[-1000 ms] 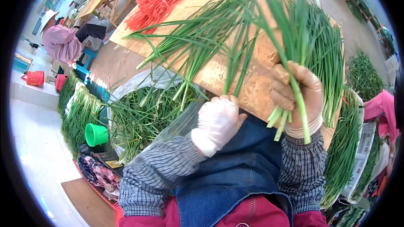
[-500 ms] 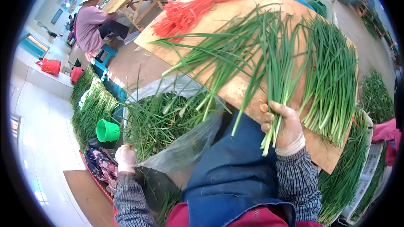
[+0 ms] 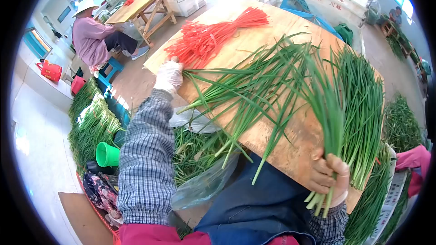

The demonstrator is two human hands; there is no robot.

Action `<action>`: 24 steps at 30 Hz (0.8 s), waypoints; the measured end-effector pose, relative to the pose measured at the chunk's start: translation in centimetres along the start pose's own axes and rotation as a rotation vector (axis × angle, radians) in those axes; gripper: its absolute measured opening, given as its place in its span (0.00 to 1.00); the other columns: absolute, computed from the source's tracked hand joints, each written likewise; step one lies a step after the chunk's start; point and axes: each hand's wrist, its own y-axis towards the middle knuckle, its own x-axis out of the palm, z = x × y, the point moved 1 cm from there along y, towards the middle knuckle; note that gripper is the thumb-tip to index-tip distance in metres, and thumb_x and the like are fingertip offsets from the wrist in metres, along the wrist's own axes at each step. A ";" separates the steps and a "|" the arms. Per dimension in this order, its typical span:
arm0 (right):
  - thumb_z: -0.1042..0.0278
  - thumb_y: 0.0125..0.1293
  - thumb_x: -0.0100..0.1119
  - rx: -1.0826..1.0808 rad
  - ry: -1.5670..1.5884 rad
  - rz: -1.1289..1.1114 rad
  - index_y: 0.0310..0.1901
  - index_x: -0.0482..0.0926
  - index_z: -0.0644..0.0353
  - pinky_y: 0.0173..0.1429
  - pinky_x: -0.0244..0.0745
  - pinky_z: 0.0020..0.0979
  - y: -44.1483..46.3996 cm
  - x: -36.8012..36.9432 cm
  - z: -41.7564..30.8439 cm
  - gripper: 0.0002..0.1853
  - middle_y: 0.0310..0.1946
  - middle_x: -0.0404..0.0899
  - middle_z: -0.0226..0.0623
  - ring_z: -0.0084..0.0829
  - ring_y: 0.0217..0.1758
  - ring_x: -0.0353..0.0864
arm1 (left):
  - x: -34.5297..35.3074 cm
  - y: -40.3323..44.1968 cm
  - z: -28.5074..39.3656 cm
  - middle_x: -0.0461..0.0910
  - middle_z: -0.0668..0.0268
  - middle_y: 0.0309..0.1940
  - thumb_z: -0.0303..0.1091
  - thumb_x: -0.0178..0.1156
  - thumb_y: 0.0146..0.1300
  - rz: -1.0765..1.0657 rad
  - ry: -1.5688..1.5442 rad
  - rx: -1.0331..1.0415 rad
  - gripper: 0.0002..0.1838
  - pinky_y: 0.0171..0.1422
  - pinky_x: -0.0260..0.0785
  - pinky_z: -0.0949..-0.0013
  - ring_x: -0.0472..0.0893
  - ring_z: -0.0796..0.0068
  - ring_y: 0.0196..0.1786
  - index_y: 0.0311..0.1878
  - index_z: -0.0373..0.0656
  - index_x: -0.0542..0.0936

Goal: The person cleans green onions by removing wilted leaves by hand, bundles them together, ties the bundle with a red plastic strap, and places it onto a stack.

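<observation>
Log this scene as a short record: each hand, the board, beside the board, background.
Left hand: at the splayed end of the red strips; grip unclear
Right hand: closed around a green bunch near its pale ends
Wooden board: bears the red strips, loose green stalks and a larger pile at right
Beside board: greens edged by clear plastic; green bucket farther left
Background: seated person, white hat

From my remote feed I see a left hand (image 3: 170, 73) in a thin whitish glove (image 3: 166, 82), gathered, dark-and-white checked fabric sleeves (image 3: 147, 159), a blue denim apron (image 3: 254, 199) and magenta clothing (image 3: 152, 234).
</observation>
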 end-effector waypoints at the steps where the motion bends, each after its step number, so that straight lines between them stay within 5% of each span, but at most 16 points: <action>1: 0.66 0.62 0.50 -0.018 0.036 -0.047 0.45 0.67 0.66 0.12 0.57 0.21 -0.4 0.1 -0.6 0.14 0.16 0.58 0.23 0.16 0.12 0.59 | -1.3 0.3 -0.4 0.75 0.59 0.35 0.29 0.55 0.50 -0.005 0.026 0.056 0.05 0.43 0.69 0.58 0.75 0.56 0.42 0.30 0.43 0.78; 2: 0.65 0.62 0.49 -0.083 0.006 -0.082 0.47 0.67 0.67 0.11 0.58 0.20 -0.7 0.1 -1.3 0.16 0.16 0.58 0.22 0.15 0.12 0.59 | -2.2 0.6 -1.1 0.75 0.60 0.27 0.29 0.54 0.50 0.088 -0.025 0.020 0.04 0.39 0.69 0.58 0.75 0.57 0.36 0.26 0.44 0.78; 4: 0.65 0.65 0.46 -0.184 -0.009 -0.066 0.47 0.66 0.68 0.11 0.59 0.20 -0.6 0.9 -1.9 0.15 0.17 0.58 0.23 0.14 0.12 0.59 | -6.1 1.3 -3.6 0.78 0.58 0.26 0.34 0.57 0.53 0.128 -0.400 -0.146 0.05 0.37 0.71 0.63 0.78 0.60 0.32 0.31 0.45 0.80; 8: 0.66 0.67 0.44 -0.249 -0.019 -0.056 0.46 0.67 0.67 0.13 0.59 0.19 0.7 0.2 -2.4 0.13 0.19 0.59 0.22 0.13 0.13 0.60 | -15.5 3.2 -4.9 0.79 0.56 0.26 0.43 0.57 0.58 0.256 -0.337 -0.202 0.14 0.34 0.71 0.65 0.80 0.59 0.29 0.40 0.44 0.79; 10: 0.66 0.66 0.46 -0.228 0.040 -0.043 0.45 0.68 0.66 0.14 0.58 0.19 1.5 -0.6 -1.9 0.12 0.19 0.59 0.23 0.14 0.14 0.60 | -17.2 3.6 -3.5 0.80 0.60 0.24 0.38 0.57 0.60 0.118 -0.788 -0.120 0.15 0.29 0.68 0.75 0.77 0.74 0.23 0.43 0.36 0.77; 11: 0.67 0.65 0.47 -0.216 0.033 -0.040 0.45 0.68 0.66 0.15 0.58 0.19 2.0 -0.6 -1.3 0.12 0.19 0.60 0.23 0.15 0.14 0.60 | -19.2 2.8 0.2 0.80 0.62 0.24 0.34 0.57 0.60 -0.093 -1.061 -0.326 0.14 0.25 0.66 0.81 0.75 0.82 0.22 0.43 0.32 0.76; 17: 0.72 0.58 0.56 -0.144 -0.065 0.102 0.42 0.72 0.68 0.20 0.59 0.21 3.6 -0.7 2.5 0.12 0.23 0.69 0.28 0.17 0.17 0.63 | -17.6 -1.7 11.5 0.79 0.63 0.22 0.33 0.57 0.59 -0.489 -1.772 -0.449 0.12 0.20 0.65 0.80 0.74 0.82 0.17 0.41 0.34 0.76; 24: 0.74 0.58 0.57 -0.160 -0.249 0.297 0.38 0.74 0.68 0.19 0.66 0.23 3.6 0.3 5.5 0.08 0.23 0.76 0.35 0.20 0.16 0.70 | -16.7 -6.2 19.4 0.79 0.66 0.26 0.34 0.60 0.57 -0.753 -1.696 -0.461 0.11 0.31 0.68 0.78 0.77 0.81 0.27 0.36 0.35 0.78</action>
